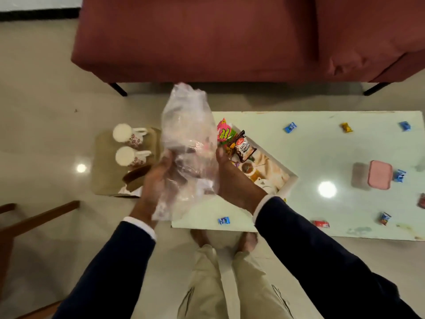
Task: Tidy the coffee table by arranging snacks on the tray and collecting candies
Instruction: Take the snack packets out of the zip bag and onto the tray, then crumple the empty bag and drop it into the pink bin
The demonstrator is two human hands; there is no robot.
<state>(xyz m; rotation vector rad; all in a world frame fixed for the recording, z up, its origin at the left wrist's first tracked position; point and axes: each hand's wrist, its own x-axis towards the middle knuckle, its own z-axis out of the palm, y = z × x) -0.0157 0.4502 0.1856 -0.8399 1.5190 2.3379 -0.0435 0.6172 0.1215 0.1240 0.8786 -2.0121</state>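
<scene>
Current step, as judged: handling of clear plastic bag [186,134] above left end of coffee table [322,148].

Grip state:
- Left hand [158,178]: fingers curled round lower left side of bag; holding.
- Right hand [232,178]: thumb and fingers closed on lower right side of bag; holding.
- Bag long axis: roughly vertical in view, running up and away from both hands, upper end loose and blurred. Contents of bag: cannot tell through crumpled film.

Key relation for coming move:
- Candies scattered on table, all to right of grip. Nearest: blue candy [223,221], near front table edge, just below and beside right wrist. Next: red candy [320,224], further right along same edge.
- Others well apart on far right: blue wrapper [290,127], yellow candy [346,127].
- Right hand nearer to every candy; left hand better placed, by judgement, for holding bag while right collects.

Containers:
- Tray [291,184]: white-rimmed, printed base, set at an angle on table, partly hidden behind right hand. Holds pink snack packet [224,132] and peanut packet [243,147] at far corner.
- Pink-lidded box [372,174]: on table, right side, lid on; contents not visible.
- Brown side tray [103,180]: left of table, carrying two cups [128,145].
</scene>
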